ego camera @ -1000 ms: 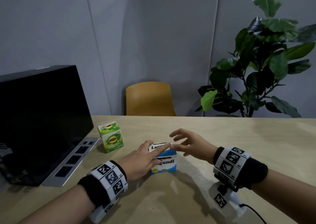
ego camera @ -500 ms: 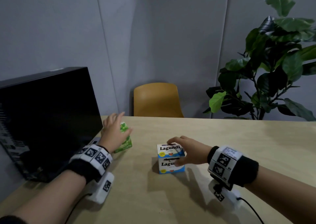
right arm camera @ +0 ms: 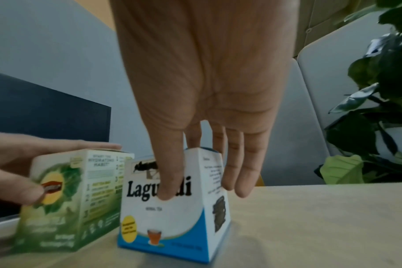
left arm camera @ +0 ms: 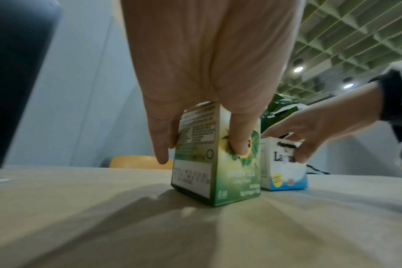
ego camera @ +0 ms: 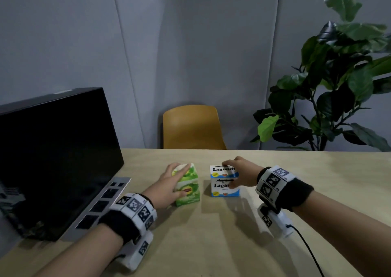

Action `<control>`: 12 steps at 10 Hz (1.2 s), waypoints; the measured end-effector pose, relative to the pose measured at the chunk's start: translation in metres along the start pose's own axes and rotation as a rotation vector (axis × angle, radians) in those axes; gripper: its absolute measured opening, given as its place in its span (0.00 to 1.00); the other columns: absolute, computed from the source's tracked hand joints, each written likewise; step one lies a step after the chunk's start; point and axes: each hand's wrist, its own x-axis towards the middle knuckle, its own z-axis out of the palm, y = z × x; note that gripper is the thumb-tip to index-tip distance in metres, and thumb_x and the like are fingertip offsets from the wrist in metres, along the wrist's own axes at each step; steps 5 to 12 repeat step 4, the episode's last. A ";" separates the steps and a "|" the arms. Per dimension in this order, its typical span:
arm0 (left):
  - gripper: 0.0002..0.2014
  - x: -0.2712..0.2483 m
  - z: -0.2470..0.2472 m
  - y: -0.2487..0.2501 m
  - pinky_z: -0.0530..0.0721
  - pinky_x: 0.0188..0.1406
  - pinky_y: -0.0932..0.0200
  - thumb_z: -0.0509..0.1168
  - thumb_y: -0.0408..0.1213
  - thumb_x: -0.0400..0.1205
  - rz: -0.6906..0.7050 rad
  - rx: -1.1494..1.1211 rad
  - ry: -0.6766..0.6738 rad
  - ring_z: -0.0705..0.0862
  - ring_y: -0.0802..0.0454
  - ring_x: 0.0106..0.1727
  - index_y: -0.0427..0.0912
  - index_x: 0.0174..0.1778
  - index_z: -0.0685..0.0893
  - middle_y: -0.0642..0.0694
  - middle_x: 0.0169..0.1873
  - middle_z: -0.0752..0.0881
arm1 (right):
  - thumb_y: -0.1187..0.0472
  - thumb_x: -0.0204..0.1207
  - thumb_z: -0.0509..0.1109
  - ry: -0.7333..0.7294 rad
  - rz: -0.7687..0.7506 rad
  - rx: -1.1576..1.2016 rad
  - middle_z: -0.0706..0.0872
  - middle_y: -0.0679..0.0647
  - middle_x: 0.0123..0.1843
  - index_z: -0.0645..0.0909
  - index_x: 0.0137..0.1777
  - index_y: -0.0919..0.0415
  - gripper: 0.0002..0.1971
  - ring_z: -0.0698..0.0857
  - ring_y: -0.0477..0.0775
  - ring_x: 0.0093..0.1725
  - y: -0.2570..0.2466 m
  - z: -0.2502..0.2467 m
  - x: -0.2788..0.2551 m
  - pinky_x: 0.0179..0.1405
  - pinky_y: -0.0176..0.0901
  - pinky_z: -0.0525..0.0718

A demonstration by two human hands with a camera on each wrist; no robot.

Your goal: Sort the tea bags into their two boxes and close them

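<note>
A closed green tea box stands on the wooden table just left of a closed white and blue Lagundi box. My left hand grips the green box from above, thumb on its front face and fingers over its top. My right hand grips the Lagundi box, thumb on the front label and fingers down its right side. No loose tea bags are in view.
A black laptop stands open at the left, close to my left arm. A yellow chair is behind the table's far edge, and a leafy plant at the right. Grey partition panels close off the back.
My left hand left the Lagundi box, reached the green box near the laptop and has slid it right, beside the Lagundi box. My right hand closed onto the Lagundi box and stays there.
</note>
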 end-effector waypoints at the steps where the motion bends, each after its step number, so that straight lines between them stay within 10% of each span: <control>1: 0.39 0.015 0.006 0.011 0.58 0.80 0.52 0.66 0.42 0.80 0.022 0.009 -0.020 0.56 0.49 0.81 0.61 0.81 0.49 0.52 0.80 0.46 | 0.59 0.71 0.75 -0.015 -0.012 -0.020 0.69 0.59 0.71 0.62 0.78 0.55 0.37 0.76 0.60 0.67 0.007 -0.005 0.009 0.68 0.47 0.75; 12: 0.42 0.034 0.006 0.014 0.59 0.81 0.51 0.67 0.40 0.80 0.046 -0.111 -0.075 0.51 0.54 0.82 0.69 0.78 0.44 0.59 0.80 0.42 | 0.62 0.69 0.76 -0.107 -0.049 0.083 0.69 0.55 0.71 0.62 0.76 0.51 0.38 0.75 0.57 0.67 0.032 -0.013 0.026 0.69 0.48 0.76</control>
